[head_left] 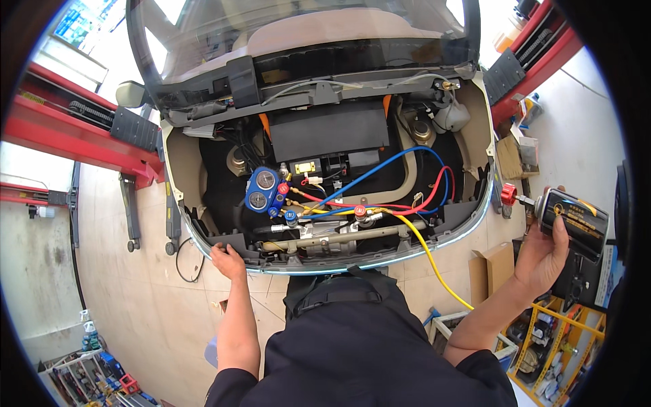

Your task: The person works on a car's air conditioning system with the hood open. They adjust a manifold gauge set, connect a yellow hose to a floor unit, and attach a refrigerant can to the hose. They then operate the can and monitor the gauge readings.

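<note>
My right hand (544,256), raised at the right, grips a black can (576,224) lying tilted on its side. A can tap with a red knob (508,195) sits on the can's end and points left. My left hand (229,261) rests on the front edge of the car's open bay (319,261), fingers spread and holding nothing. Inside the bay lies a blue manifold gauge set (263,190) with two dials. Blue hose (407,150), red hose (434,197) and yellow hose (427,247) run from it. A blue coupler (291,216) and a red coupler (360,212) stand near the front crossbar.
Red lift posts and arms (81,139) flank the car. A cardboard box (491,271) stands on the floor at the right, near a yellow rack (553,346) of parts. Tools fill a tray (88,380) at lower left. The yellow hose hangs over the bumper edge.
</note>
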A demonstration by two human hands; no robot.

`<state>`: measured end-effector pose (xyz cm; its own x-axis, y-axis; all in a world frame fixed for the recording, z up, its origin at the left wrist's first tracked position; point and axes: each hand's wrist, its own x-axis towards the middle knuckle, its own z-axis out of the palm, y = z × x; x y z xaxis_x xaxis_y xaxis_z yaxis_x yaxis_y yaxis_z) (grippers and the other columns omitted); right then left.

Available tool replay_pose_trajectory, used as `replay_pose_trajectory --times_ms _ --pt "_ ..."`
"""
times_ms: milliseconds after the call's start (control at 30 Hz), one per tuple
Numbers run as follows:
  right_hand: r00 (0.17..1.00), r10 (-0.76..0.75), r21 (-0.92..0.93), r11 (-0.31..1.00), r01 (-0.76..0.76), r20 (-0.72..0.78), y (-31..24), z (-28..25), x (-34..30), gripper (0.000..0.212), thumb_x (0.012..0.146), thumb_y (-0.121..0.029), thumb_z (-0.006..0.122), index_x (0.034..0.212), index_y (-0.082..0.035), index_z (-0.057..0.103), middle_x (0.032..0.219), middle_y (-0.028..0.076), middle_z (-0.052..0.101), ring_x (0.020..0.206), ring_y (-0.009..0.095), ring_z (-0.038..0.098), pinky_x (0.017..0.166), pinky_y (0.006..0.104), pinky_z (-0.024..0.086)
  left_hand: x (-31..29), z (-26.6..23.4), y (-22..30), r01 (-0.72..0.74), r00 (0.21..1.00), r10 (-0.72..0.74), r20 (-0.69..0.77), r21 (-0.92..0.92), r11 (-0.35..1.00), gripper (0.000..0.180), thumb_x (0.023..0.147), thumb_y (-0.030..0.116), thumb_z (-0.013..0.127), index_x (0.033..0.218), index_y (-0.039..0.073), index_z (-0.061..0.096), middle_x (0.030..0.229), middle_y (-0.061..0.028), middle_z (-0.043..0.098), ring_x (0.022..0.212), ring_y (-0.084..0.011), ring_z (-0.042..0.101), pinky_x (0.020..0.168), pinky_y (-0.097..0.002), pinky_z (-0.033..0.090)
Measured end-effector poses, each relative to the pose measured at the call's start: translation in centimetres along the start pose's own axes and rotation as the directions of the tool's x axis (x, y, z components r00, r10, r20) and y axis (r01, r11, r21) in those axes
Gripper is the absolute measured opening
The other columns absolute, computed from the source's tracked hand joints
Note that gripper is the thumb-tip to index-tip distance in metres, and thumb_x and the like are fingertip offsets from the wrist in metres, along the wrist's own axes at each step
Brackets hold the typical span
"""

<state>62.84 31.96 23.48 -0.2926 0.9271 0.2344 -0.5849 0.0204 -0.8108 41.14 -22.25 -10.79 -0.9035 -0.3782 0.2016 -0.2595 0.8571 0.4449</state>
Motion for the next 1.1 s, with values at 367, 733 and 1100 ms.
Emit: replay_pose_trajectory --times_ms 367,733,1100 --pt "0.738 -0.627 0.24 0.779 0.58 0.25 -5.9 1.6 3.4 0.063 0.084 -0.001 0.065 0.138 0.014 0.037 0.136 0.03 0.048 0.131 0.047 0.046 0.111 0.0566 0.04 -0.3 1.3 -0.1 0.031 0.997 -0.029 -0.07 0.025 0.999 0.016 0.09 0.014 0.064 0.104 0.008 0.061 0.101 -0.011 0.059 0.097 -0.0315 0.057 0.086 -0.0435 0.046" --pt "0.863 -0.486 -0.34 0.795 0.502 0.139 -3.0 2.7 0.3 0.064 0.086 -0.021 0.067 0.139 0.004 0.04 0.13 0.027 0.057 0.114 0.039 0.063 0.089 0.0432 0.057 -0.1 0.6 0.0 0.047 0.999 -0.046 -0.016 0.038 0.998 0.014 0.092 0.015 0.062 0.105 0.01 0.062 0.105 -0.0097 0.059 0.1 -0.031 0.058 0.086 -0.043 0.047" --pt "0.877 -0.462 -0.359 0.802 0.477 0.133 -1.8 2.5 -1.8 0.062 0.088 -0.017 0.066 0.141 0.0 0.039 0.133 0.026 0.056 0.115 0.039 0.063 0.08 0.0375 0.06 -0.1 0.4 0.0 0.031 0.999 -0.032 0.021 0.016 0.999 0.014 0.092 0.014 0.061 0.106 0.01 0.061 0.107 -0.0094 0.058 0.101 -0.0305 0.058 0.087 -0.0428 0.047"
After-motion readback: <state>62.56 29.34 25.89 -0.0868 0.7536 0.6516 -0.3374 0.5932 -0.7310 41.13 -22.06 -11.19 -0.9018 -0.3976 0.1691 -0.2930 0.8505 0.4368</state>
